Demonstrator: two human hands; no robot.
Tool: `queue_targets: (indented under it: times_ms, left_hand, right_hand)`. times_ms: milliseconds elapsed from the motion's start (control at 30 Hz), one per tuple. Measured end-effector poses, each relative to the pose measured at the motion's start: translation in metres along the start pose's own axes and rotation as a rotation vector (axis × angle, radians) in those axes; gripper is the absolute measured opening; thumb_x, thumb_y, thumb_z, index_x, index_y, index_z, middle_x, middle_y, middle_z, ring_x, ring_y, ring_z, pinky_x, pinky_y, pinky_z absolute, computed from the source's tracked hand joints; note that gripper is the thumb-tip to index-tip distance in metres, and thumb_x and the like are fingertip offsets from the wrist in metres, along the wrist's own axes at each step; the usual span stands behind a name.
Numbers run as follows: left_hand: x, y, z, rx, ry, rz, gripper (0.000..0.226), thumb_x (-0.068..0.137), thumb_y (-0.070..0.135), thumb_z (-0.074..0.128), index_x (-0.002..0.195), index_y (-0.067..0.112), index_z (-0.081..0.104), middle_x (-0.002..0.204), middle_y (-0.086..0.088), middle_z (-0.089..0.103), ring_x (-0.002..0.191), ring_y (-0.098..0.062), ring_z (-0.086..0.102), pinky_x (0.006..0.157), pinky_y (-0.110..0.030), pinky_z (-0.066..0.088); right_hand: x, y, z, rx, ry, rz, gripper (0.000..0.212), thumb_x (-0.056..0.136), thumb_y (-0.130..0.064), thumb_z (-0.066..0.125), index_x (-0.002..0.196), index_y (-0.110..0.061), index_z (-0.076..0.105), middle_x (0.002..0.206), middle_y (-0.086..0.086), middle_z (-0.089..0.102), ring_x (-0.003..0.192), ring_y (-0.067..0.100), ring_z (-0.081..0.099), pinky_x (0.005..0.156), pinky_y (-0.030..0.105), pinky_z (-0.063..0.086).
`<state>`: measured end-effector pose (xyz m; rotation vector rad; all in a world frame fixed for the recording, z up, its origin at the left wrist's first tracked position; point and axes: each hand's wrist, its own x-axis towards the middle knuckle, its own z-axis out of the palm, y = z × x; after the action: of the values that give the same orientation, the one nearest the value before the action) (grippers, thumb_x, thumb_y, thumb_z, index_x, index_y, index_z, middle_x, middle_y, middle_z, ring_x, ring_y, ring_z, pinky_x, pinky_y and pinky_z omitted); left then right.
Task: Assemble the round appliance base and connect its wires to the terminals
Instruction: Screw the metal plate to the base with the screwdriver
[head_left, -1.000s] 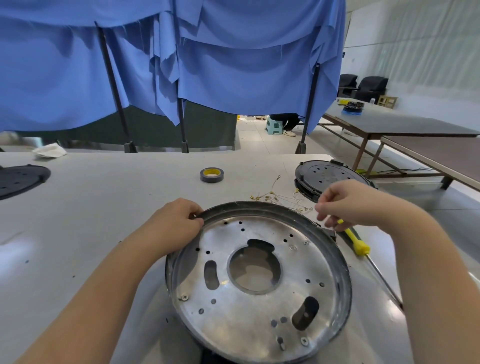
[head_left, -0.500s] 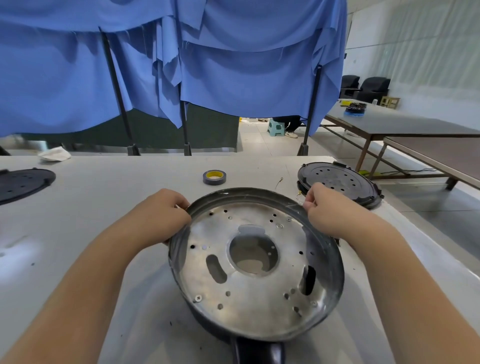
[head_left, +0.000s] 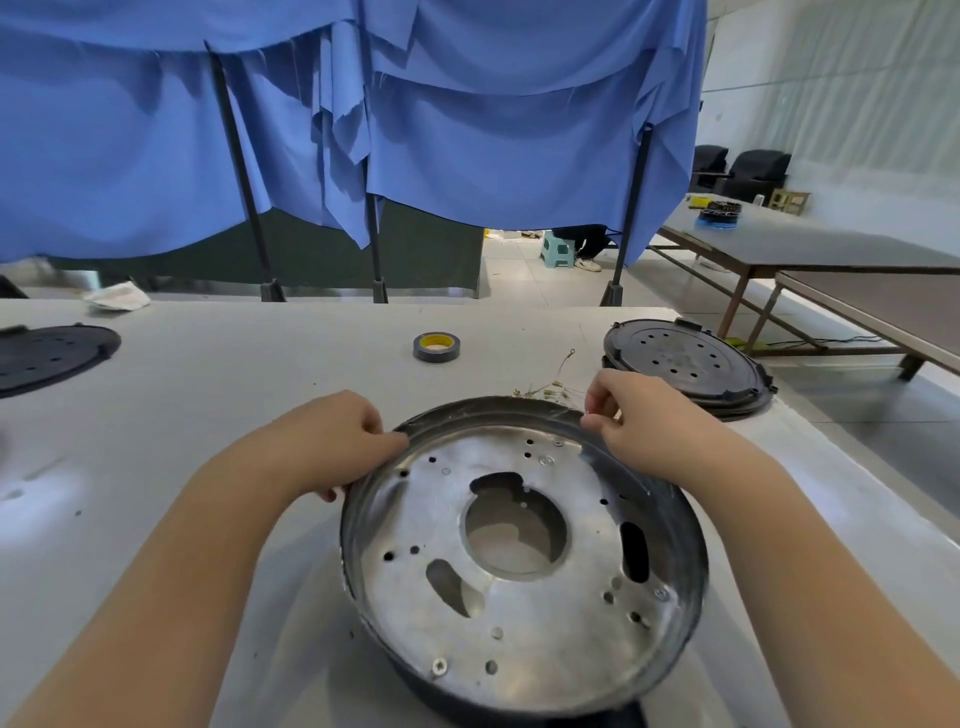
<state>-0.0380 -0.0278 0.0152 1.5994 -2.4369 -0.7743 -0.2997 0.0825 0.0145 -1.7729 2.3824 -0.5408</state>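
A round metal appliance base (head_left: 524, 613) with a dark rim, a big centre hole and several small holes lies on the white table in front of me. My left hand (head_left: 332, 441) grips its far-left rim, fingers curled over the edge. At the far-right rim, my right hand (head_left: 634, 410) holds the edge with curled fingers; a thin wire may be pinched there, I cannot tell. A bundle of thin wires with small terminals (head_left: 545, 384) lies just behind the base.
A roll of dark tape with a yellow core (head_left: 436, 347) sits further back. One black perforated round cover (head_left: 685, 366) lies at the right, another (head_left: 49, 356) at the far left. Blue curtains on poles hang behind the white table (head_left: 208, 374).
The base has been turned; its slots sit in new positions. My right hand left the yellow-handled tool and took the rim. The wires behind the base show again.
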Motion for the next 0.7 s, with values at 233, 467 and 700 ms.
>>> queue_targets:
  times_ms: [233, 467, 700]
  left_hand:
    - [0.012, 0.003, 0.027, -0.134, 0.219, 0.278, 0.018, 0.089, 0.043, 0.063, 0.105, 0.034, 0.063, 0.094, 0.017, 0.060, 0.081, 0.002, 0.055, 0.066, -0.014, 0.038]
    - [0.010, -0.007, 0.009, 0.041, 0.263, 0.103, 0.018, 0.088, 0.020, 0.058, 0.101, 0.029, 0.066, 0.083, 0.007, 0.063, 0.081, -0.015, 0.058, 0.068, -0.027, 0.041]
    - [-0.001, -0.009, -0.010, 0.180, 0.185, -0.126, 0.042, 0.081, 0.016, 0.057, 0.123, 0.025, 0.057, 0.091, 0.006, 0.054, 0.080, -0.018, 0.056, 0.058, -0.026, 0.040]
  right_hand:
    - [0.000, -0.008, 0.008, 0.091, 0.013, -0.084, 0.002, 0.094, -0.027, 0.058, 0.095, -0.028, 0.056, 0.094, -0.011, 0.059, 0.079, 0.007, 0.053, 0.075, 0.029, 0.045]
    - [-0.002, -0.006, 0.001, 0.177, -0.027, -0.071, 0.004, 0.094, -0.031, 0.058, 0.091, -0.030, 0.056, 0.095, -0.017, 0.059, 0.085, 0.005, 0.057, 0.069, 0.024, 0.045]
    - [-0.008, -0.005, -0.015, 0.039, -0.115, 0.005, 0.006, 0.095, -0.031, 0.056, 0.093, -0.025, 0.056, 0.099, -0.008, 0.058, 0.085, 0.007, 0.055, 0.062, 0.021, 0.041]
